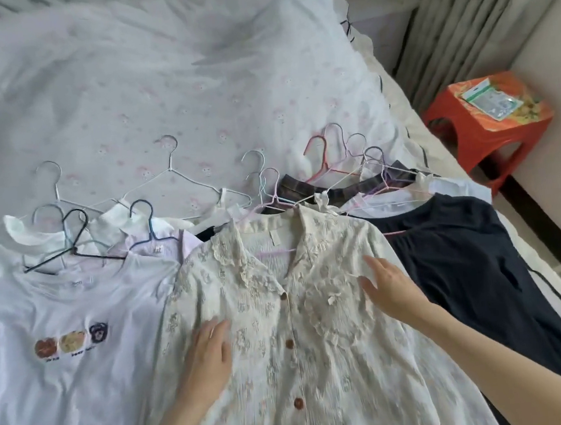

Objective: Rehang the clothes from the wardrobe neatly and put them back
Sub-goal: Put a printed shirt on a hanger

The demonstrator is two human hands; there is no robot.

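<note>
Both hands lie flat, fingers spread, on a cream lace blouse [283,332] on the bed [157,87]: left hand [208,353] left of its button placket, right hand [394,288] on the opposite chest. Sheer and brown-buttoned, it sits on a pink hanger [272,196]. Careless smoothing could snag lace or tangle neighbouring hangers.

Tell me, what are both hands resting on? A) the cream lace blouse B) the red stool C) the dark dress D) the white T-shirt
A: the left hand and right hand lie flat, fingers straight, on the lace blouse.
</note>
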